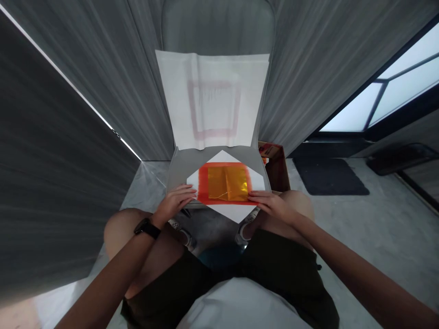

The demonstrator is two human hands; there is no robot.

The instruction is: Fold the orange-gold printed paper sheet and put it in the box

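Note:
On the grey chair seat (180,160) lies a white paper sheet (224,212) turned like a diamond. An orange-red paper (203,183) lies on it, with a shiny gold foil square (227,183) in its middle. My left hand (176,201) rests flat on the left edge of the papers, fingers stretched out. At the right edge, beside the foil's corner, my right hand (270,203) lies flat with fingers extended. Neither hand grips anything.
A white sheet (212,98) with a faint red square mark leans on the chair back. A brown cardboard box (274,164) stands on the floor right of the chair. A dark mat (329,176) lies further right. Grey curtains hang behind.

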